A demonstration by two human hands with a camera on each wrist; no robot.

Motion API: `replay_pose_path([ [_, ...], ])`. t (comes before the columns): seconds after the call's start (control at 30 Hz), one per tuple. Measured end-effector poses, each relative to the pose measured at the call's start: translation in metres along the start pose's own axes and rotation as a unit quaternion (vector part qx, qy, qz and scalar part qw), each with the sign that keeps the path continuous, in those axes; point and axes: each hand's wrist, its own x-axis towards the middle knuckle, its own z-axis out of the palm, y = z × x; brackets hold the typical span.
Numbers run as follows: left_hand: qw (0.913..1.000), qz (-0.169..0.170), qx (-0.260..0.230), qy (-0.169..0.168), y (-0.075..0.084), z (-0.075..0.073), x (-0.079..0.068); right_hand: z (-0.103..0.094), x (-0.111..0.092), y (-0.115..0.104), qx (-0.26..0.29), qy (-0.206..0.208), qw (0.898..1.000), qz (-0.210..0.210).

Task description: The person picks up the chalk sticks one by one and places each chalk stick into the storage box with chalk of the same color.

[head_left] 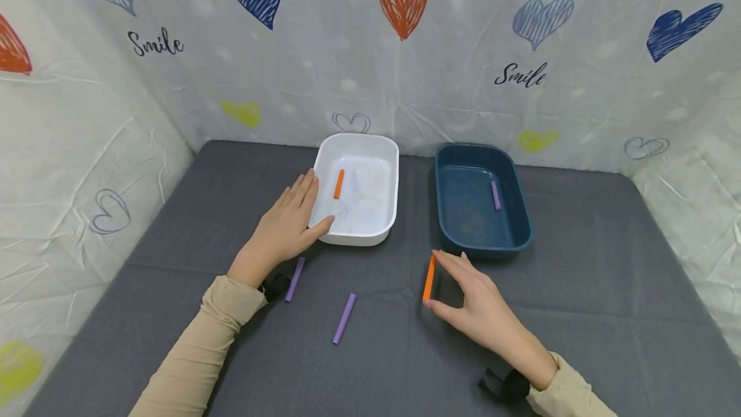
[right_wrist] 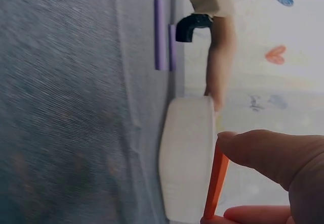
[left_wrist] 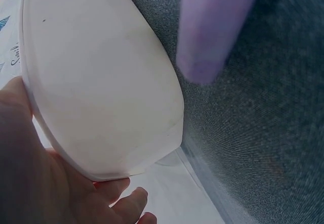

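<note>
My right hand (head_left: 483, 306) pinches an orange stick (head_left: 429, 278) by its two ends, between thumb and fingertips, just in front of the blue tub (head_left: 463, 251). In the right wrist view the same orange stick (right_wrist: 216, 179) overlaps the white tub (right_wrist: 185, 158). With its fingers straight, my left hand (head_left: 285, 221) rests along the left rim of the white tub (head_left: 370, 237), its thumb over the near corner. Inside the white tub lies another orange stick (head_left: 338, 184). A purple stick (head_left: 495, 195) lies in the blue tub, towards its right wall.
Two more purple sticks lie on the grey cloth: one purple stick (head_left: 295, 279) beside my left wrist, another purple stick (head_left: 344, 318) nearer the front. A curtain (head_left: 324, 69) printed with hearts hangs behind the table (head_left: 608, 262). The tubs stand side by side near the back edge.
</note>
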Motion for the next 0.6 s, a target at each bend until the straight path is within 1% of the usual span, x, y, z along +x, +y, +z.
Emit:
replay_pose_path([
  [0.2, 1.0000, -0.001, -0.002, -0.001, -0.001, 0.001, 0.001, -0.005, 0.012, -0.006, -0.009, 0.000, 1.000, 0.000],
  [0.43, 1.0000, 0.002, -0.005, 0.006, 0.000, 0.002, 0.000, -0.007, 0.026, -0.015, 0.003, -0.002, 1.000, -0.005],
  [0.6, 1.0000, 0.001, -0.003, 0.005, 0.000, -0.001, 0.000, -0.007, 0.038, -0.024, 0.009, -0.005, 1.000, -0.001],
])
